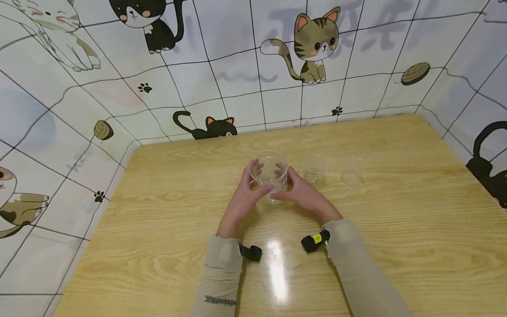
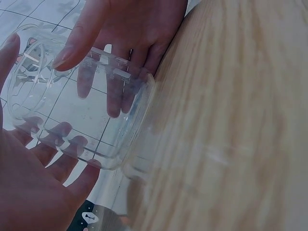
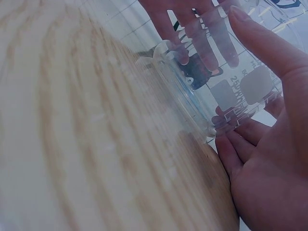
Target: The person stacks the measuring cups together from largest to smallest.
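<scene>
A large clear glass beaker [image 1: 269,169] with white printed markings is upright at the middle of the table, between both hands. My left hand [image 1: 246,196] grips its left side, thumb along the near wall and fingers behind. From the right, my right hand [image 1: 303,193] holds the opposite side the same way, the two thumbs close together at the front. In the left wrist view, the beaker [image 2: 103,122] has its base close to the wood, and fingers show through the glass. White label patches on the beaker [image 3: 223,95] appear in the right wrist view.
Two smaller clear glass vessels [image 1: 314,169] [image 1: 353,171] stand in a row just right of the right hand. The wooden table [image 1: 158,246] meets a wall [image 1: 237,75] with cat drawings and grid lines at the back and on both sides.
</scene>
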The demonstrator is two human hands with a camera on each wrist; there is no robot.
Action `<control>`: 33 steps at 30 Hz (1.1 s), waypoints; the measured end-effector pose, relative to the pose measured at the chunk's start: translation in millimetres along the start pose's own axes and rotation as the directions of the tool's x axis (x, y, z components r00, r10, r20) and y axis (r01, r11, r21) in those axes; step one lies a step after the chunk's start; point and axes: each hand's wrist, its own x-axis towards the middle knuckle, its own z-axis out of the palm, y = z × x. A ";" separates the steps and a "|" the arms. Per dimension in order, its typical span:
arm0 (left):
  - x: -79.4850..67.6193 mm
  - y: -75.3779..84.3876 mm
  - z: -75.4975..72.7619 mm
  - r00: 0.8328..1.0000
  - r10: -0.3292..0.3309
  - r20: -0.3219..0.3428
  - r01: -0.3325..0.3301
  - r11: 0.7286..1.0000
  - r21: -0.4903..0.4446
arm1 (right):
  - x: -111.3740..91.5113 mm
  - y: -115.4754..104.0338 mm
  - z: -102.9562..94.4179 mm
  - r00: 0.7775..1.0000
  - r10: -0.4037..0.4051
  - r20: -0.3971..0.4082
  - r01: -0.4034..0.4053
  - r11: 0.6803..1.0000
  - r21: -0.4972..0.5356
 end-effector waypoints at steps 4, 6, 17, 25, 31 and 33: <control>-0.5 -1.0 -0.7 1.000 0.002 0.000 -0.002 1.000 0.000 | -0.1 -1.1 0.9 1.000 -0.004 0.003 0.004 1.000 0.014; -0.6 -1.3 -1.0 1.000 0.004 0.001 -0.004 1.000 0.002 | 0.3 -0.9 1.2 1.000 -0.006 0.003 0.006 1.000 0.017; -1.4 -0.8 -1.4 1.000 0.018 0.006 -0.018 1.000 -0.015 | 1.1 -0.5 2.5 1.000 -0.017 0.005 0.017 1.000 0.011; -0.9 -1.1 -1.1 1.000 0.019 0.007 -0.018 0.999 -0.027 | 1.2 0.6 2.3 1.000 -0.019 0.007 0.019 0.999 0.027; -0.1 -1.5 -0.7 1.000 0.022 0.004 -0.022 1.000 -0.017 | 0.8 0.5 2.1 1.000 -0.018 0.007 0.018 1.000 0.021; 0.2 -1.4 -0.6 1.000 0.023 0.003 -0.023 1.000 -0.013 | 1.1 1.2 1.9 1.000 -0.015 0.006 0.015 1.000 0.016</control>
